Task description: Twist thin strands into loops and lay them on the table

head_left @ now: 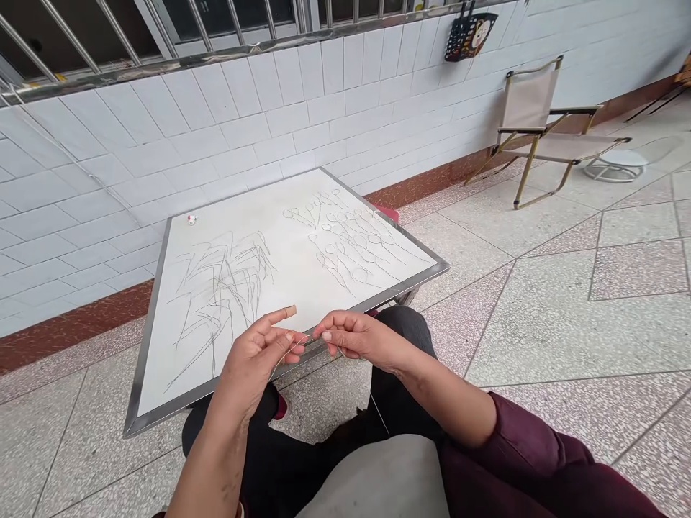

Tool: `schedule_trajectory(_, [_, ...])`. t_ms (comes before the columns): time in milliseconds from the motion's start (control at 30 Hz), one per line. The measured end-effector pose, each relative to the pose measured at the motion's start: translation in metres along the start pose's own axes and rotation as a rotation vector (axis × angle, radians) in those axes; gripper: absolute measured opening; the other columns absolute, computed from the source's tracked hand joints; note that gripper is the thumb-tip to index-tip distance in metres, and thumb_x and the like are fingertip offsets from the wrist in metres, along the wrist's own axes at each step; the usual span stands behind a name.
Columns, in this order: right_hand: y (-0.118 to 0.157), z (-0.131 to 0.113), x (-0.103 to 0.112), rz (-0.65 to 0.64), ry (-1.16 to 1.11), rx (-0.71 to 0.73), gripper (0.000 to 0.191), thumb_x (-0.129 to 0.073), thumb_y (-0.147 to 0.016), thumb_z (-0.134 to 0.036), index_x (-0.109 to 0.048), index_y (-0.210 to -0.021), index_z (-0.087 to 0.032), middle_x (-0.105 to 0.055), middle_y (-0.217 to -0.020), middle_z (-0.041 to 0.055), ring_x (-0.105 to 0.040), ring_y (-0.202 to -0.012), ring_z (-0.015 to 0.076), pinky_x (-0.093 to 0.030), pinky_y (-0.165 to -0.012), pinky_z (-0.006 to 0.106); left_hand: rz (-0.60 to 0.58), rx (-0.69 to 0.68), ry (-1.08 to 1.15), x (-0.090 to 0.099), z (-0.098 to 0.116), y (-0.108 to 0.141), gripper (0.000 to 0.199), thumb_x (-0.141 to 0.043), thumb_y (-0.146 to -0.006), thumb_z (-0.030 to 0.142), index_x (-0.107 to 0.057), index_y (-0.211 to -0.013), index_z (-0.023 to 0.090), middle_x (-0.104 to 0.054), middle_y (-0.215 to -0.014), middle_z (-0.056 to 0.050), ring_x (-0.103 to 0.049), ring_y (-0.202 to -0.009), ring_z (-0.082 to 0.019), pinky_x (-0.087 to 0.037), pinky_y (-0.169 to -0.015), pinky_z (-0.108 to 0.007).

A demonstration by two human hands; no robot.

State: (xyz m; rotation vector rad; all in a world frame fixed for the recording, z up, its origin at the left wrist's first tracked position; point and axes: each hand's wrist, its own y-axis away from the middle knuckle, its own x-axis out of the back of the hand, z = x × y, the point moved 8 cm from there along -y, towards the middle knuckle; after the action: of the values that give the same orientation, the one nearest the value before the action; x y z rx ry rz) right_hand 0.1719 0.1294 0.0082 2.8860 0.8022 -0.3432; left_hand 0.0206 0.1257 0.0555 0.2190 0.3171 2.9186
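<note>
Above the table's near edge, my left hand (263, 347) pinches a thin wire (382, 417) between thumb and a finger; its index finger, with a tan wrap at the tip, points outward. My right hand (353, 336) is closed on the same wire, fingertips close to the left ones. One end of the wire trails down over my lap. Several bent thin wires (219, 280) lie in a loose heap on the left of the white table (281, 288). Towards the right lie several wires with round loops at one end (359, 275).
A small white and red object (192, 219) sits at the table's far left corner. The tiled wall (281, 108) rises behind the table. A folding chair (540, 129) and a low round stool (615, 164) stand to the right. A dark basket (469, 36) hangs on the wall.
</note>
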Motion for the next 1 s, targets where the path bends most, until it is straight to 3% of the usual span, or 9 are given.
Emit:
schedule_trajectory(167, [-0.002, 0.003, 0.001, 0.036, 0.119, 0.019, 0.025, -0.063, -0.089, -0.042, -0.065, -0.100, -0.019, -0.060, -0.068, -0.0037, -0.032, -0.048, 0.0055, -0.024, -0.046, 0.020, -0.030, 0.056, 0.108, 0.004, -0.006, -0.002, 0.053, -0.067, -0.085, 0.044, -0.059, -0.129, 0.016, -0.077, -0.093, -0.011, -0.069, -0.082, -0.019, -0.054, -0.073, -0.031])
schedule_trajectory(400, [-0.002, -0.003, -0.001, 0.091, 0.380, 0.092, 0.016, -0.059, -0.090, -0.032, -0.068, -0.096, -0.020, -0.061, -0.067, -0.0032, -0.039, -0.053, 0.0080, -0.031, -0.052, 0.021, -0.052, 0.101, 0.111, 0.002, -0.012, -0.009, 0.053, -0.078, -0.076, 0.034, -0.062, -0.123, 0.016, -0.077, -0.091, -0.009, -0.070, -0.080, -0.018, -0.052, -0.069, -0.027])
schedule_trajectory(667, [0.000, -0.013, -0.002, 0.255, 0.646, 0.249, 0.011, -0.061, -0.087, -0.027, -0.067, -0.084, -0.019, -0.044, -0.054, -0.0078, -0.033, -0.049, 0.0070, -0.026, -0.048, 0.020, -0.072, 0.077, 0.084, -0.005, -0.011, -0.013, 0.057, -0.082, -0.070, 0.027, -0.062, -0.122, 0.016, -0.077, -0.086, -0.007, -0.070, -0.079, -0.019, -0.052, -0.071, -0.029])
schedule_trajectory(1000, [0.006, -0.025, -0.003, 0.428, 0.966, 0.351, 0.006, -0.060, -0.084, -0.016, -0.061, -0.079, -0.019, -0.058, -0.062, -0.0042, -0.050, -0.055, 0.0094, -0.033, -0.054, 0.020, -0.010, 0.077, 0.066, -0.011, -0.009, -0.016, 0.050, -0.081, -0.071, 0.026, -0.065, -0.118, 0.016, -0.078, -0.085, -0.006, -0.070, -0.078, -0.018, -0.052, -0.070, -0.029])
